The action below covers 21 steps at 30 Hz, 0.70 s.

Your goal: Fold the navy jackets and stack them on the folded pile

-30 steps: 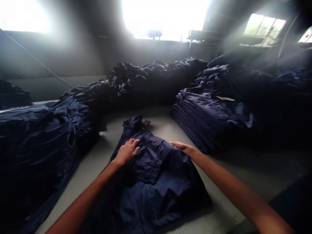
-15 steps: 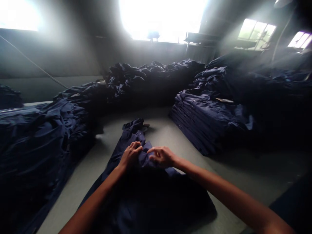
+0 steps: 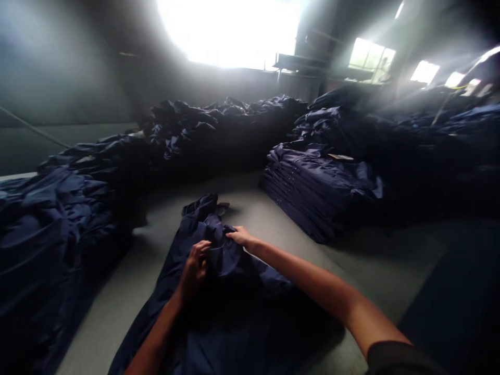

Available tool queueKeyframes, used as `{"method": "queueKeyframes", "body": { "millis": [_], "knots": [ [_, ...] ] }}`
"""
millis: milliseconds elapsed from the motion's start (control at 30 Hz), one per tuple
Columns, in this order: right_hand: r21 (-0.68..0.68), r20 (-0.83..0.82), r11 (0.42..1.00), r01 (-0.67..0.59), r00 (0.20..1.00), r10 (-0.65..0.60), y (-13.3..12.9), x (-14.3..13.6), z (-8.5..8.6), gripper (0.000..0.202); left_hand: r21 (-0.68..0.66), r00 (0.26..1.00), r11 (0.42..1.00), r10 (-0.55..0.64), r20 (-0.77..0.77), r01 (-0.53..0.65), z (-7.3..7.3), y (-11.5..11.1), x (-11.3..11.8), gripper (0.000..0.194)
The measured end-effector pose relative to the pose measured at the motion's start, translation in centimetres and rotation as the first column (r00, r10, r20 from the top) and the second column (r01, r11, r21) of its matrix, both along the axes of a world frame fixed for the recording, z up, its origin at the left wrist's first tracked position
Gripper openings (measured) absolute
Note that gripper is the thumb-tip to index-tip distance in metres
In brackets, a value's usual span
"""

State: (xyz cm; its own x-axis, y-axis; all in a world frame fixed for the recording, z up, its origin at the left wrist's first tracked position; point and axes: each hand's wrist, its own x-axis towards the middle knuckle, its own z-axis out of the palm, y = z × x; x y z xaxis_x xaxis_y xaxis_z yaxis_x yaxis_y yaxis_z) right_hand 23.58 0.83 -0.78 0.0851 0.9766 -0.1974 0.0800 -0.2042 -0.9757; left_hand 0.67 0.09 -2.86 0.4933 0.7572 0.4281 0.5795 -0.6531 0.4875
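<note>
A dark blue garment point(image 3: 234, 260) lies rumpled before me, its near part lost in deep shadow. My right hand point(image 3: 241, 236) is closed, pinching a fold of it near the upper right edge. On the other side of that fold, my left hand point(image 3: 194, 268) has its fingers curled at the cloth, fingertips against an edge of the fabric and thumb lower down. A bunched end of the garment reaches away beyond both hands, with a small, dim tag-like piece point(image 3: 222, 208) beside it.
The pale tabletop point(image 3: 250, 195) runs under the garment. To the right rises a neat stack of folded blue garments point(image 3: 300, 182) with a paper slip point(image 3: 340, 157) on top. Heaped garments point(image 3: 58, 208) stand at left, and another pile point(image 3: 234, 114) lies behind, below a bright window point(image 3: 234, 31).
My right hand has gone from a loose curl over the cloth to pinching its edge, lifting a fold. My left hand has moved back towards me. The view has turned right.
</note>
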Motion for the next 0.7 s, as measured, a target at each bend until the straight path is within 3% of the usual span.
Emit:
{"method": "queueKeyframes", "body": {
  "millis": [67,167,267,367,533,600,700],
  "knots": [
    [0.085,0.006,0.993,0.079,0.997,-0.08,-0.1,0.1,0.8,0.007,0.108,0.996,0.99,0.086,0.038,-0.09,-0.4,0.8,-0.6,0.057],
    [0.209,0.015,0.968,0.141,0.989,-0.147,-0.2,1.4,2.4,0.021,0.165,0.967,0.959,0.245,-0.075,-0.23,-1.3,2.0,-1.4,0.053],
    [0.298,0.058,0.933,0.202,0.972,-0.228,0.0,4.3,4.0,0.035,0.037,0.893,0.94,0.334,-0.303,-0.339,-2.2,2.4,-2.0,0.056],
    [0.32,0.155,0.917,0.239,0.941,-0.3,0.3,8.2,4.4,0.042,-0.075,0.825,0.914,0.32,-0.466,-0.398,-2.0,1.7,-2.3,0.058],
    [0.168,0.381,0.941,0.295,0.861,-0.338,-0.4,13.0,1.6,0.054,-0.14,0.71,0.869,0.284,-0.644,-0.475,1.8,-0.2,-3.1,0.063],
    [0.112,0.442,0.943,0.313,0.834,-0.33,-0.5,13.4,0.4,0.061,-0.207,0.688,0.848,0.228,-0.689,-0.488,3.7,-0.2,-3.6,0.067],
    [0.042,0.486,0.946,0.322,0.821,-0.301,0.2,12.9,-0.3,0.05,-0.235,0.698,0.831,0.233,-0.677,-0.504,6.0,1.5,-4.2,0.074]
  ]
}}
